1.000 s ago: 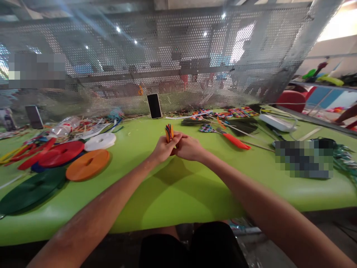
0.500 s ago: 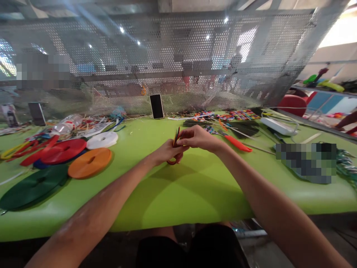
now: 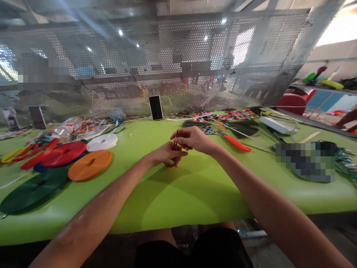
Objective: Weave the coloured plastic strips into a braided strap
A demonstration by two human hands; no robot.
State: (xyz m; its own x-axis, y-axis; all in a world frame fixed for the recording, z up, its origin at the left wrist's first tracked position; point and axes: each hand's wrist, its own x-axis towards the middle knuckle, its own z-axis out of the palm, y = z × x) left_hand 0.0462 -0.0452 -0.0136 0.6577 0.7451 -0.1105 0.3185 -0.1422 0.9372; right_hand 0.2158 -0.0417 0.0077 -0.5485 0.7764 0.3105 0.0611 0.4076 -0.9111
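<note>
Near the middle of the green table [image 3: 178, 201], my left hand [image 3: 165, 152] is closed round a small bundle of dark and reddish strips. A reddish loop [image 3: 169, 163] hangs below its fingers. My right hand [image 3: 190, 138] touches the top of the bundle, with thumb and fingers pinched together on the strip ends. The fingers partly hide the bundle, so its exact shape is hard to make out.
Rolls of orange [image 3: 89, 165], green [image 3: 35, 190], red [image 3: 64, 153] and white strip [image 3: 102, 142] lie left. A phone [image 3: 155, 107] stands at the back. An orange-red object [image 3: 237, 143], white power strip [image 3: 278, 125] and woven pieces [image 3: 243, 114] lie right.
My right hand has shifted slightly left over the bundle. The strip tips that stood up above my left hand are now mostly covered by my right fingers.
</note>
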